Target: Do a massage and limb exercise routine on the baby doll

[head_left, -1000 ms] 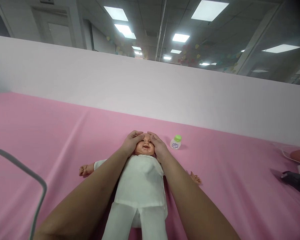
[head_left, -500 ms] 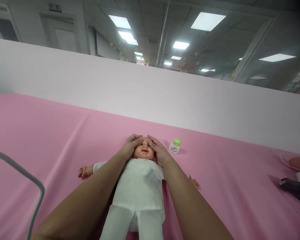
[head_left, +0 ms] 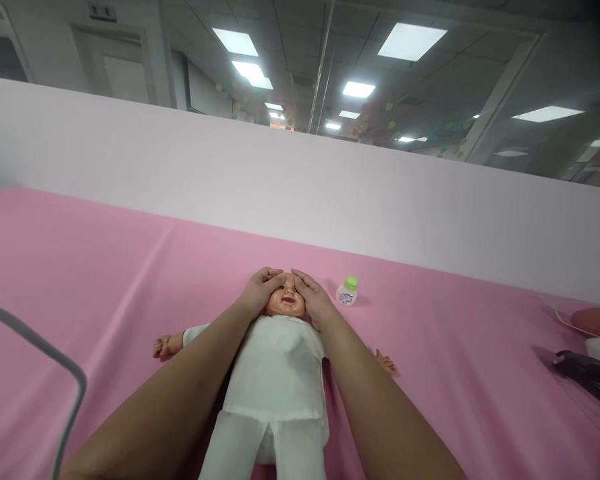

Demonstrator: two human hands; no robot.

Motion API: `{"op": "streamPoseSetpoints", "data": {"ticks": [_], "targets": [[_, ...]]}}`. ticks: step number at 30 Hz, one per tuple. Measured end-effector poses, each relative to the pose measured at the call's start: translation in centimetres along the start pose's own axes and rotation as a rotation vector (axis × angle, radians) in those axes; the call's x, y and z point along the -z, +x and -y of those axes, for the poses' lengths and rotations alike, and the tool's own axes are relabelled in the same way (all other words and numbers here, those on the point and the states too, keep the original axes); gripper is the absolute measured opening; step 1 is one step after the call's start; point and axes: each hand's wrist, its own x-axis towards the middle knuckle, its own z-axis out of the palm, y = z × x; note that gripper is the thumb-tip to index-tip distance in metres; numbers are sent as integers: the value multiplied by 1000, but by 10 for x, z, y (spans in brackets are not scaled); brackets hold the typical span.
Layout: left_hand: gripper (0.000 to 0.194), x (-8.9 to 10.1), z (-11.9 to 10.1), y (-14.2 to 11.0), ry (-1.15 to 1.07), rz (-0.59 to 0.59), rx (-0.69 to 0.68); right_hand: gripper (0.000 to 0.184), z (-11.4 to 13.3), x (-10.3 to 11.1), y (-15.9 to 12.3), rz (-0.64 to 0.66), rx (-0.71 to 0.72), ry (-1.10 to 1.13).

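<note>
A baby doll [head_left: 275,367] in a white top and white trousers lies on its back with its arms spread out. My left hand [head_left: 261,290] rests along the left side of the doll's head, its fingers stretched out toward the crown and the thumb over the brow. On the other side, my right hand [head_left: 314,297] lies the same way, its thumb on the brow too. Between both hands the doll's eyes and open mouth show; the sides of its head are covered. To the right of my right hand stands a small clear bottle [head_left: 347,295] with a green cap.
A pink sheet [head_left: 105,260] covers the surface, with a white padded wall [head_left: 300,187] behind it. At the right edge lie a black-handled object [head_left: 580,367] and a reddish round item [head_left: 597,321]. A grey curved tube [head_left: 55,357] crosses the left edge.
The whole view has shifted slightly. My hands stay on the doll's head, with the thumbs on the brow; the doll and the bottle keep their places.
</note>
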Motion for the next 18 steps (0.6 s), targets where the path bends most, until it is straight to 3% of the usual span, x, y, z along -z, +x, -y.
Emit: {"op": "streamPoseSetpoints", "data": {"ticks": [9, 13, 18], "targets": [[43, 3, -4, -7, -206, 34, 65, 60, 19, 8, -14, 109, -133, 208], [45, 5, -6, -10, -205, 67, 80, 65, 24, 9, -17, 184, -133, 233], [48, 7, -3, -8, -176, 110, 59, 64, 22, 7, -16, 166, -124, 201]]}}
